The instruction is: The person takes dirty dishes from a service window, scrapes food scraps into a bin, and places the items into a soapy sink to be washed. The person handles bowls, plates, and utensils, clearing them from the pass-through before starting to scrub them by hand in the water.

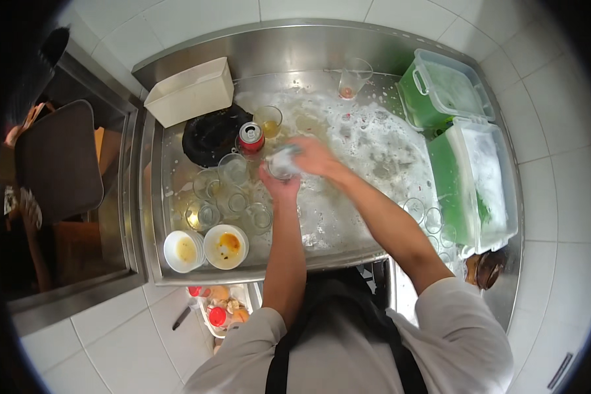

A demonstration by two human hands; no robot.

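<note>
My left hand is closed around a clear drinking glass, held over the middle of the wet steel counter. At the glass's mouth my right hand, smeared by motion, grips a pale sponge with a greenish edge. Just left of the glass stands an open red drink can. Behind it is a tumbler with some yellowish liquid. Several empty-looking glasses cluster beside my left forearm. Two white bowls with food residue sit at the near left edge.
At the back left are a cream rectangular bin and a black round object. Another glass stands at the back. Green, foam-topped tubs line the right side, with several glasses nearby. A person holds a dark tray beyond the left opening.
</note>
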